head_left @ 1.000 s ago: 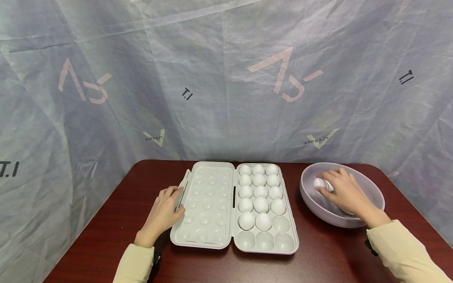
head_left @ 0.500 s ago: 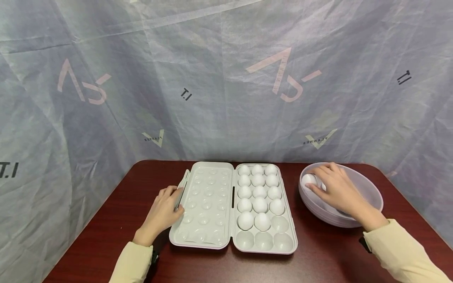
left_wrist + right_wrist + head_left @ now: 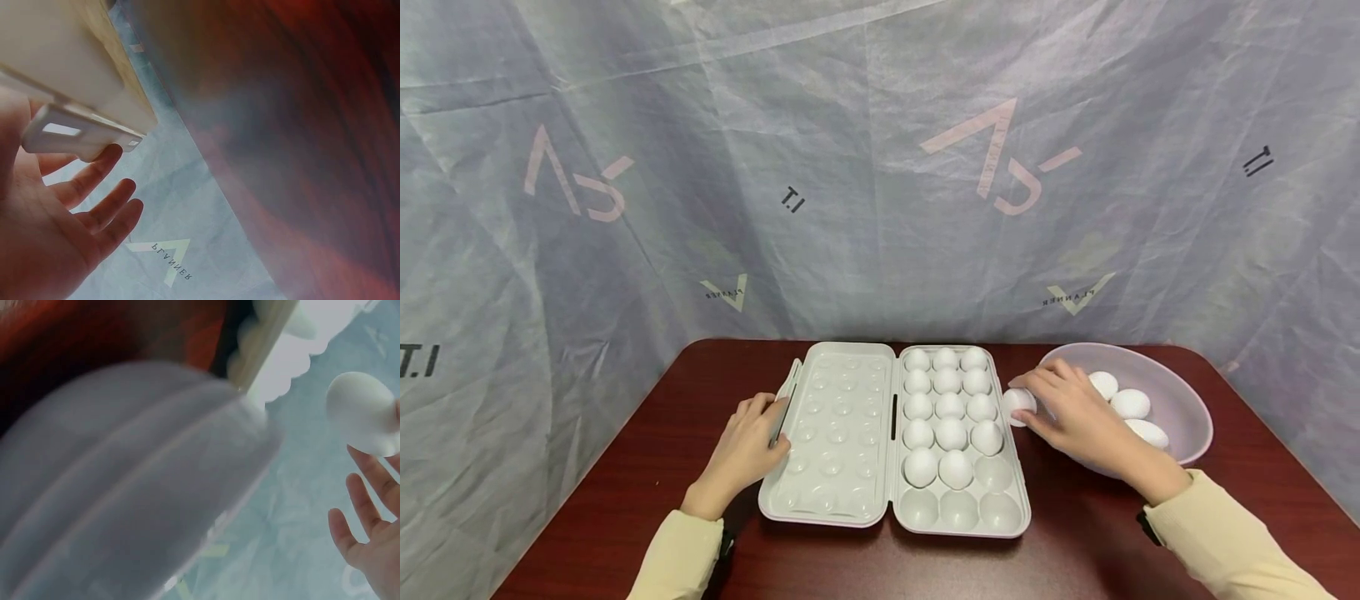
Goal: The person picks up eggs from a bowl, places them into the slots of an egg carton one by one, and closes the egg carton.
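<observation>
Between the thumb and fingers of my right hand (image 3: 1075,414) is a white egg (image 3: 1019,406), held just off the right side of the egg box. In the right wrist view the same egg (image 3: 360,412) sits at the fingertips, the other fingers spread below it. My left hand (image 3: 748,446) pinches the latch flap (image 3: 790,385) on the left edge of the box's open lid (image 3: 842,433); the left wrist view shows fingers against this slotted flap (image 3: 81,132). Eggs fill most cups of the base (image 3: 958,510); the front row and the cup at right behind it hold none.
A pale purple bowl (image 3: 1180,400) stands to the right, with several eggs (image 3: 1130,404) inside, partly behind my right hand. Everything rests on a dark red wooden table (image 3: 1075,550). A grey printed cloth (image 3: 865,250) hangs behind its far edge.
My right hand has lifted an egg out of the bowl and carried it left to the egg box's side. Eggs in the bowl have come into view. My left hand keeps its place.
</observation>
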A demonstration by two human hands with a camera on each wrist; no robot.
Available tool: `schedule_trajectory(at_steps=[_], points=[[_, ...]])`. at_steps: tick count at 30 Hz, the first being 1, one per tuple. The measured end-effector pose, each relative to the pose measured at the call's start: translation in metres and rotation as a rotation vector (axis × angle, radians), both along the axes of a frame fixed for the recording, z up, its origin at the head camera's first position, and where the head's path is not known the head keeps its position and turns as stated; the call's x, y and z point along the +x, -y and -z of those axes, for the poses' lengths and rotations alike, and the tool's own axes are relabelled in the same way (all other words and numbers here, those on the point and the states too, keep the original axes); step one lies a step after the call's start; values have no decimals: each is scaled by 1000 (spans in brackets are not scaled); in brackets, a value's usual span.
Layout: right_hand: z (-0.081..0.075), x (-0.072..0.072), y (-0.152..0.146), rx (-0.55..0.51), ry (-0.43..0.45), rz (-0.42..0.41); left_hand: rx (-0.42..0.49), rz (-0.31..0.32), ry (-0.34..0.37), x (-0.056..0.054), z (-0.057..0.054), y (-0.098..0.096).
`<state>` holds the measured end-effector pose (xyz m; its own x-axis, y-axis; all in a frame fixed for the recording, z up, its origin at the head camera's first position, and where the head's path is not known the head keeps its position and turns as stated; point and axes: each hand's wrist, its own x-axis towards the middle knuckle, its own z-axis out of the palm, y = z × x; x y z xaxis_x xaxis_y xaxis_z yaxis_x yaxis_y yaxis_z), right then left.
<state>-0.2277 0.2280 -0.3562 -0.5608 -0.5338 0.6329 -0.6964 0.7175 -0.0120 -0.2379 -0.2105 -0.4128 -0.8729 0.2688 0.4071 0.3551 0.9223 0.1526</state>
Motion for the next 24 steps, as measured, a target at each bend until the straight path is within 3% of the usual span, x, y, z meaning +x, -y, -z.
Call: schedule_trajectory(at_steps=[12, 24], points=[[20, 6, 16, 43, 44, -117, -3, 8, -14, -1, 0, 0], [39, 11, 21, 69, 54, -159, 0, 11, -17, -1, 1, 0]])
